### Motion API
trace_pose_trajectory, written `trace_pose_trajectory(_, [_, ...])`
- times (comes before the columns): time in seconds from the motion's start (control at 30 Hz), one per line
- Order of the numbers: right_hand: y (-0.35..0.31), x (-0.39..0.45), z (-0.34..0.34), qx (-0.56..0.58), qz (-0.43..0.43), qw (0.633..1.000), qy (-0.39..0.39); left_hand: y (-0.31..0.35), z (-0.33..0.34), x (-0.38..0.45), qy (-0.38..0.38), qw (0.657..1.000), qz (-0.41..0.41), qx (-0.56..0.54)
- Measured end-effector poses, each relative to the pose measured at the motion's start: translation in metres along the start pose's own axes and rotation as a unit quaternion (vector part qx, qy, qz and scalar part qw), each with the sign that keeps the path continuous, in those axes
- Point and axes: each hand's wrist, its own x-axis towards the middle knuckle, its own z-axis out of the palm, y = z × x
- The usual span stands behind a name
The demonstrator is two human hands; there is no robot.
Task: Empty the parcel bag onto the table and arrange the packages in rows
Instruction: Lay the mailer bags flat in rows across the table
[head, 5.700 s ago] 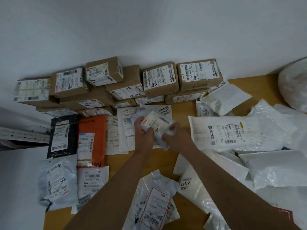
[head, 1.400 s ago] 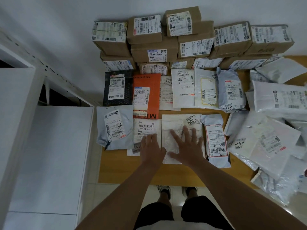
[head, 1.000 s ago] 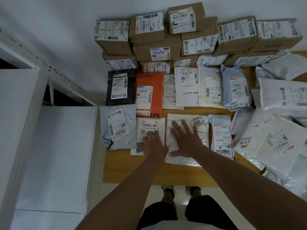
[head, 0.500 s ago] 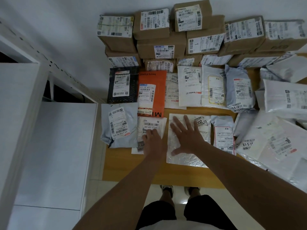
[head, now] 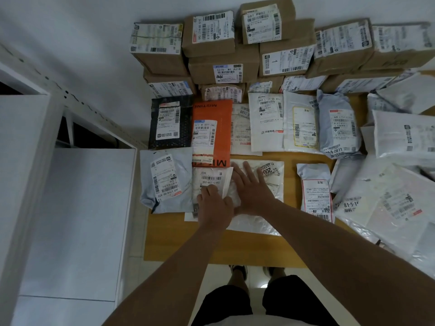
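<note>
The orange mailer [head: 211, 132] reads "MISTINE". Near it, a white pouch's label [head: 211, 182] reads "502-602-12-815". A far cardboard box [head: 267, 20] shows "507 P802"; another box [head: 226, 70] shows "501E- M1 A218".

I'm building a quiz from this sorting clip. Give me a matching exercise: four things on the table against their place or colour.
1. orange mailer
2. black mailer
3. boxes
4. right hand

A. stacked against the wall
B. flat on a clear bag in the front row
C. far left of the second row
D. printed MISTINE

Pairs: 1-D, 2-C, 3-A, 4-B
</note>
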Motion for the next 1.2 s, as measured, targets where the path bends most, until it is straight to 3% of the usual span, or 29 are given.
trace_pose_trajectory(0.2, [0.004,-0.011,0.008,0.069,-0.001,0.989,0.134,0.001,0.002,-0.003,-0.012,1.0,-0.005,0.002])
trace_pose_trajectory(0.3, [0.006,-0.035,0.021,0.055,0.09,0.976,0.191,0.002,0.003,-0.005,-0.023,1.0,-0.006,0.012])
trace_pose_trajectory(0.37, [0.008,-0.047,0.028,0.064,0.156,0.979,0.112,0.003,0.003,-0.005,-0.027,0.999,-0.005,0.017])
trace_pose_trajectory(0.5, [0.016,-0.043,0.029,0.04,0.146,0.988,0.031,0.005,0.001,-0.004,-0.038,0.999,-0.003,0.019])
trace_pose_trajectory(1.2, [0.003,-0.025,0.014,0.072,0.117,0.99,0.019,0.007,0.004,-0.007,-0.038,0.999,-0.005,0.023])
